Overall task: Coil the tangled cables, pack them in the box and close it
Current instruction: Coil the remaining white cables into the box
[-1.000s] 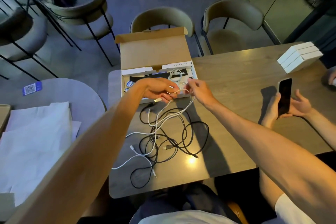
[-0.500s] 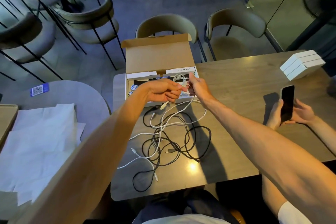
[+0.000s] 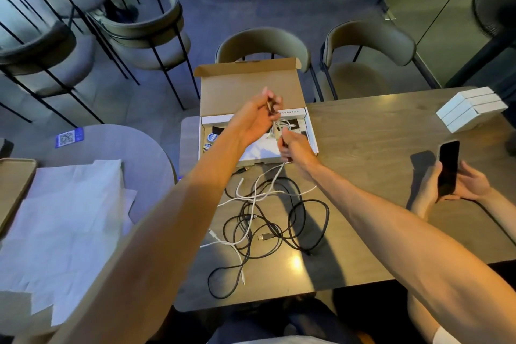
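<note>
Now the left hand (image 3: 258, 117) pinches the white cable (image 3: 276, 173) near its end, fingers curled tight. The right hand (image 3: 297, 148) is closed round the same cable lower down. The left hand has risen over the open box (image 3: 251, 86) since half a second ago, parting from the right. Between them the cable runs far-to-near, then trails into the tangle (image 3: 268, 220) on the table (image 3: 363, 148).

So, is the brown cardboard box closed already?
No, the brown cardboard box stands open, its lid tipped back and its inside showing.
</note>
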